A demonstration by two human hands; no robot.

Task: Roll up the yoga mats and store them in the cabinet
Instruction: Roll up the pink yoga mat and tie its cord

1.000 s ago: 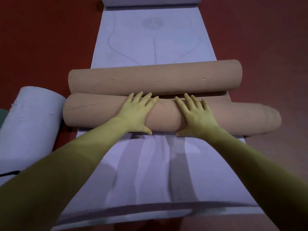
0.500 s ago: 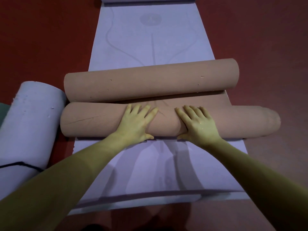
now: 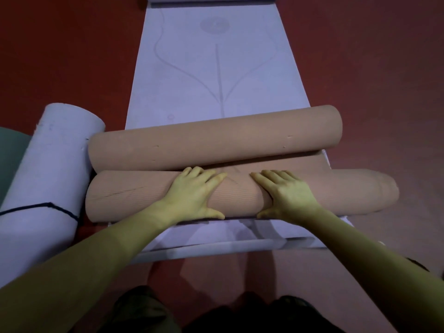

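Note:
A tan yoga mat lies across a flat lilac mat [image 3: 216, 68], wound into two rolls from both ends. The near tan roll [image 3: 129, 195] sits under both my hands. My left hand [image 3: 194, 195] presses flat on its middle with fingers spread forward. Beside it, my right hand [image 3: 286, 193] presses the same roll, thumb at its near side. The far tan roll [image 3: 216, 143] lies just beyond, with a narrow strip of unrolled tan mat [image 3: 300, 162] between the two. The near roll's right end [image 3: 374, 191] bulges out unevenly past the lilac mat.
A rolled lilac mat [image 3: 50, 179] tied with a dark cord lies on the left, touching the tan rolls' ends. A green mat's edge [image 3: 12, 155] shows at the far left. Red floor [image 3: 372, 68] surrounds everything. My knees [image 3: 216, 313] are at the bottom.
The near tan roll has drawn back from the far one, baring a strip of tan mat between them. My view has pulled back, and the lilac mat's near edge now shows.

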